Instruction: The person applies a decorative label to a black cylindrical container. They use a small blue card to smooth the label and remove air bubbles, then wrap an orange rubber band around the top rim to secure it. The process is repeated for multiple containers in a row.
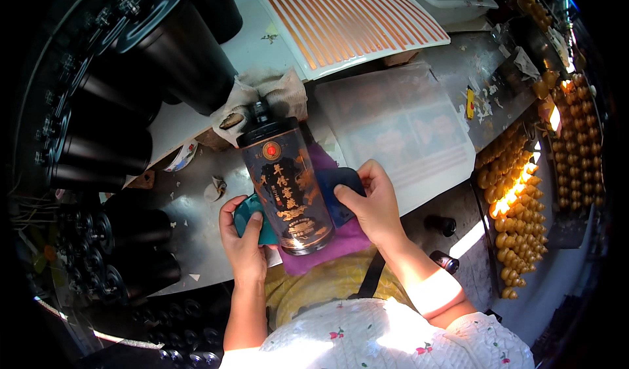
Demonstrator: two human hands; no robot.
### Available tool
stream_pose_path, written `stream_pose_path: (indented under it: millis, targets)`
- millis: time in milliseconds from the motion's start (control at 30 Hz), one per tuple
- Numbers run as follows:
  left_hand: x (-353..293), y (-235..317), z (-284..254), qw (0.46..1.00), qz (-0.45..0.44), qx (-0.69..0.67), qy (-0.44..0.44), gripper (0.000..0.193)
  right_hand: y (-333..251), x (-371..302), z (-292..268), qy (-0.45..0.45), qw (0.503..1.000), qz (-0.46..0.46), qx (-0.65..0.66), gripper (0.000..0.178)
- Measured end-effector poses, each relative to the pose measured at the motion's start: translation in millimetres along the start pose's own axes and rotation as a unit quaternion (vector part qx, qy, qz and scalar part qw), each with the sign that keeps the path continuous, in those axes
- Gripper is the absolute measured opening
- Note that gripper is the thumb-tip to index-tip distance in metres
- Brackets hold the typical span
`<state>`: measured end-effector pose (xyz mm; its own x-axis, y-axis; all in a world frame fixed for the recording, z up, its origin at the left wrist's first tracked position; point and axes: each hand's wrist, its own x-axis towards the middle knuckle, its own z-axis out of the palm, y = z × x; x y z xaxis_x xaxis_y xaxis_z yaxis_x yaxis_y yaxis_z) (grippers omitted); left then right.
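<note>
A dark bottle (pixel 288 192) with gold lettering, gold ornament and a small red seal lies in front of me, its narrow neck pointing away. Beneath it a purple cloth (pixel 327 250) shows at the sides and near end. On the bottle's left, my left hand (pixel 244 235) grips a teal scraper-like piece (pixel 247 206), thumb on top, close against the glass. My right hand (pixel 370 205) pinches a dark blue flat scraper (pixel 337 189) between thumb and fingers, its edge at the bottle's right side. Whether either scraper presses on the bottle I cannot tell.
A white sheet with copper stripes (pixel 354 18) lies at the back, with a translucent sheet (pixel 406 123) nearer. A crumpled rag (pixel 288 94) sits beyond the neck. Large black cylinders (pixel 177 48) crowd the left. A yellow cutter (pixel 470 102) and rows of gold bulb-shaped pieces (pixel 514 238) are right.
</note>
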<state>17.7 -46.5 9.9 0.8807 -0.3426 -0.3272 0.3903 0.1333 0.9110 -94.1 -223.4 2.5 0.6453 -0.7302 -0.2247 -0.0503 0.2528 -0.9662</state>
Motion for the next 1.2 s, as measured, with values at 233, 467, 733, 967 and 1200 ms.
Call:
stream_pose_path:
  millis: [233,467,733,967,1200]
  targets:
    - [12.6,50.9,35.9,0.925,0.328,0.183,-0.052,0.039,-58.1,3.4,60.9,-0.032,0.965,-0.243,-0.095,0.025]
    - [20.4,36.7,39.3,0.973,0.22,0.076,0.009,0.039,-50.8,16.8,61.8,0.033,0.991,-0.13,0.016,0.025]
    - [24.3,29.4,37.1,0.995,0.066,-0.055,0.047,0.033,-22.5,33.8,33.5,0.018,0.978,0.07,0.197,0.022]
    - [23.9,46.8,36.6,0.969,0.233,0.057,-0.05,0.038,-52.2,20.5,47.9,-0.052,0.987,-0.128,0.089,0.025]
    - [52.7,32.7,45.2,0.984,0.168,-0.064,0.001,0.029,-47.2,78.6,56.7,-0.046,0.977,-0.156,0.135,0.022]
